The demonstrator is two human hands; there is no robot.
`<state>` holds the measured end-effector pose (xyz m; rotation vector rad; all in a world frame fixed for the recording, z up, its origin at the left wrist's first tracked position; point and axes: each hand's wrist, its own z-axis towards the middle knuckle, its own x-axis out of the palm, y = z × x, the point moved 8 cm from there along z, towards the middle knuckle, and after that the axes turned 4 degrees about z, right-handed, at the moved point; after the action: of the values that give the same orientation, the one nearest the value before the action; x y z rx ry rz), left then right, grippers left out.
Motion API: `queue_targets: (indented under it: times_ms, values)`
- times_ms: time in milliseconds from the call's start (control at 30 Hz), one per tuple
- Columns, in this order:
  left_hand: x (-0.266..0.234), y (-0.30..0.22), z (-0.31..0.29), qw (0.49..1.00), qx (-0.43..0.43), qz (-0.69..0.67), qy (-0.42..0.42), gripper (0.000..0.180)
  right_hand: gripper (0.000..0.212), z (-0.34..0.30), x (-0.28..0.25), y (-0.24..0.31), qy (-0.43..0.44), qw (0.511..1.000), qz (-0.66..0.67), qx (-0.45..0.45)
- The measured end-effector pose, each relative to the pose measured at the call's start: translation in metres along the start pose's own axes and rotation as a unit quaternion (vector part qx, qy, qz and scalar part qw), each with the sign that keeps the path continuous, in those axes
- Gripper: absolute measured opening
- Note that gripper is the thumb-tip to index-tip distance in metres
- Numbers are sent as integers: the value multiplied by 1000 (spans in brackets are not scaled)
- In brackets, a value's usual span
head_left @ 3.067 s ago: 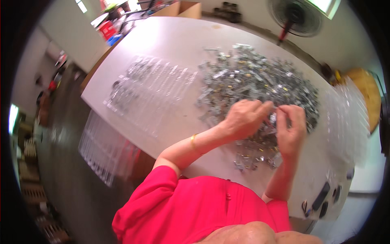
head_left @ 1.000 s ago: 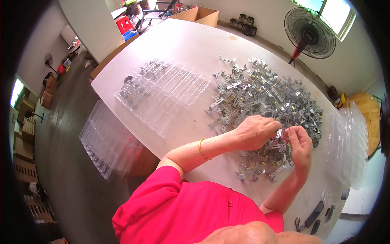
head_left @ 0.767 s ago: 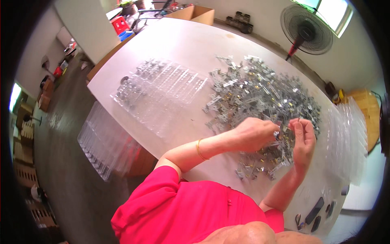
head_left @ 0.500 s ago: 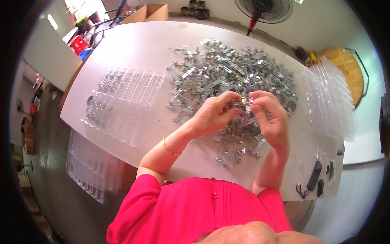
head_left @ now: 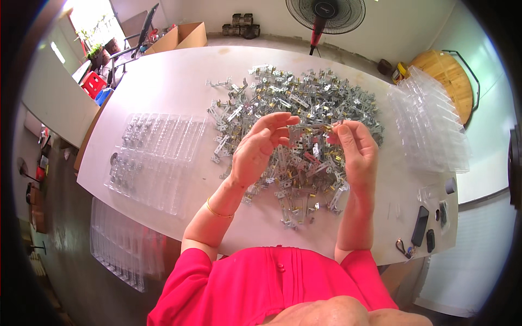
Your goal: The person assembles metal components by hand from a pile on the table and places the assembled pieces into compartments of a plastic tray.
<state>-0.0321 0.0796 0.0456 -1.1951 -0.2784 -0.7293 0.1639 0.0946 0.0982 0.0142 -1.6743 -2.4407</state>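
Observation:
A large heap of small silvery metal brackets point(head_left: 296, 100), some with brass-coloured pieces, is spread over the middle of the white table. Above its near half, my right hand point(head_left: 358, 155) pinches one end of a metal bracket point(head_left: 321, 129) between thumb and fingers. My left hand point(head_left: 254, 152) is raised beside the bracket's other end, palm turned inward and fingers apart, with nothing visible in it. Whether a left fingertip touches the bracket, I cannot tell. A thin gold bangle point(head_left: 218, 214) is around my left wrist.
Clear plastic trays point(head_left: 163, 138), partly filled with metal parts, lie on the left; more trays point(head_left: 122, 244) are stacked below that edge. Another clear tray stack point(head_left: 427, 122) is at the right. A phone point(head_left: 420, 225) and keys point(head_left: 403, 249) lie near right. A fan point(head_left: 325, 13) stands behind.
My left hand has drawn back to the left and its fingers have spread. My right hand keeps its pinch, and more of the bracket shows. The whole view has shifted slightly.

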Motion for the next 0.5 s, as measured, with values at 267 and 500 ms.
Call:
queue_targets:
  times_ms: [267,500]
  values:
    - [22,5,-2,982,48,183,6,44,14,-1,18,-38,50,994,43,90]
    - [-3,12,-3,967,-21,242,-70,31,11,-4,25,-30,64,992,-90,57]
